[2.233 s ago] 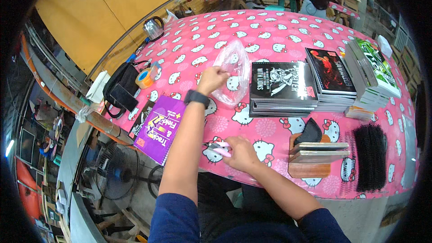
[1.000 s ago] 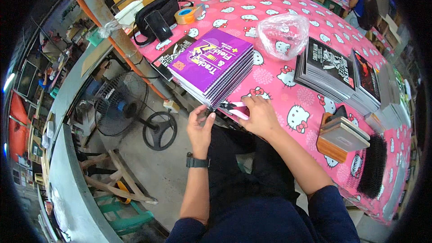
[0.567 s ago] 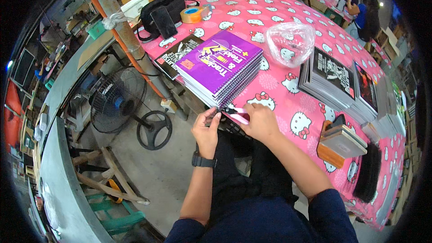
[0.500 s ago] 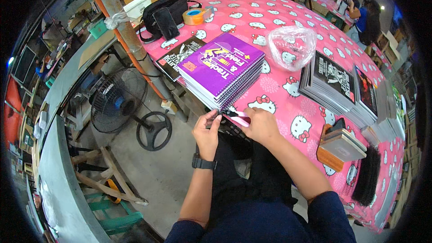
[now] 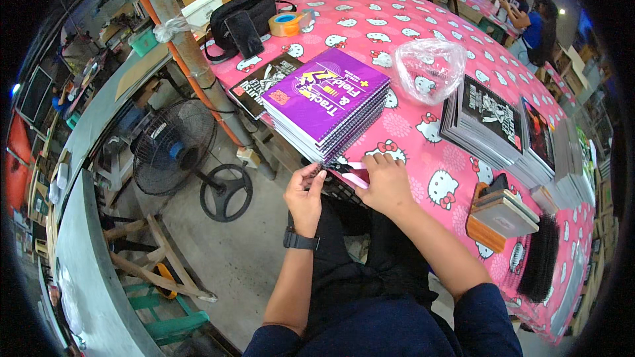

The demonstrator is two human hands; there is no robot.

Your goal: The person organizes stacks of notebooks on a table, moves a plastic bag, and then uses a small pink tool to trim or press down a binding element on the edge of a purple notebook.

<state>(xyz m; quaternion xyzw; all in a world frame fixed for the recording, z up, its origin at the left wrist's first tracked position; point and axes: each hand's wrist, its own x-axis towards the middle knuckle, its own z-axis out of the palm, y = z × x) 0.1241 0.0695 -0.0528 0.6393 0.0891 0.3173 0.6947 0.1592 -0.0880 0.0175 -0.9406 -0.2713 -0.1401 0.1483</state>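
Observation:
A stack of purple-covered spiral notebooks lies at the table's near left edge, black coils along its right side. My left hand, with a black wristwatch, pinches thumb and fingers at the stack's near corner, by the end of a coil. The exact spot under the fingertips is too small to make out. My right hand grips pliers with pink handles. Their dark jaws point left toward the coil end, close to my left fingertips.
Right of the stack lie a crumpled clear plastic bag, black-covered notebooks and loose black coils. Behind are a black bag and tape rolls. A fan stands left of the table. People work at the far right.
My right hand has shifted slightly and its fingers have loosened on the pliers, whose handles look a little wider apart. My left hand stays at the notebook corner.

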